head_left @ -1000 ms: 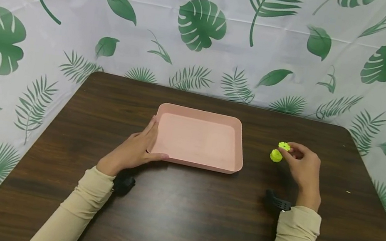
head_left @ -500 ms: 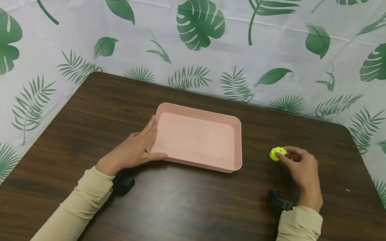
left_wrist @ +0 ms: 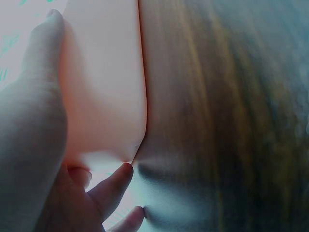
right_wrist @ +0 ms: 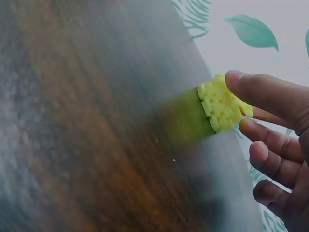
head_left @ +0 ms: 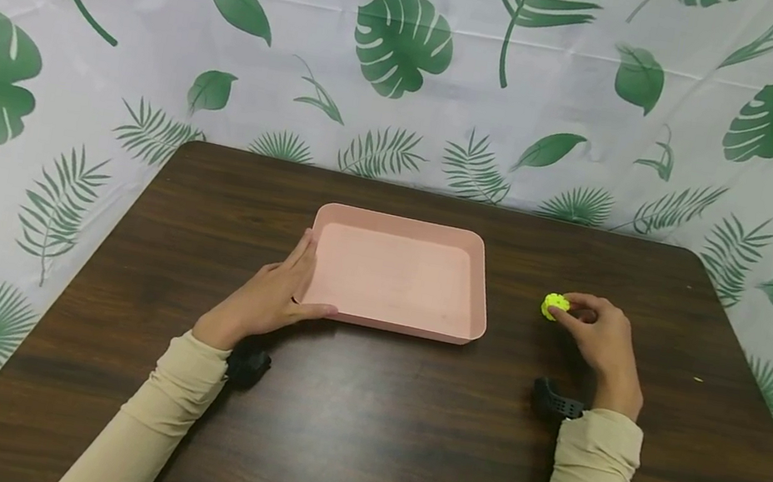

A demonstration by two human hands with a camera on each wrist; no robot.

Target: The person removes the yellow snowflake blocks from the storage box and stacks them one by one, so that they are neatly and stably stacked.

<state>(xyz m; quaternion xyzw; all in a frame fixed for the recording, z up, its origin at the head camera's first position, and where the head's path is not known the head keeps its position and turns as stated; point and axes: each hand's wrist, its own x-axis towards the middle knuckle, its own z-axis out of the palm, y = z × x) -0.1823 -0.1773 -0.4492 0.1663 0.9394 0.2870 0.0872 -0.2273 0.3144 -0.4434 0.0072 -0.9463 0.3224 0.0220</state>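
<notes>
A shallow pink tray [head_left: 391, 280] lies on the table, with its near wall also in the left wrist view. My left hand [head_left: 267, 294] rests at its near left corner, straight fingers along the left side and thumb along the near edge. To the right of the tray stands a short stack of yellow-green notched plastic discs [right_wrist: 215, 108]. My right hand [head_left: 602, 338] pinches a disc at the top of that stack between thumb and index finger. In the right wrist view the other fingers [right_wrist: 273, 164] are loosely bent. The fingers partly cover the discs.
The dark wood-grain table [head_left: 364, 431] stretches to both sides. Behind it hangs a white cloth [head_left: 453, 108] printed with green leaves. A tiny pale speck [head_left: 698, 379] lies right of my right hand. Dark straps sit at both wrists.
My right hand has lowered the disc it pinches, which was apart from the stack's top, so that it now lines up with the stack. The left hand and tray have stayed put.
</notes>
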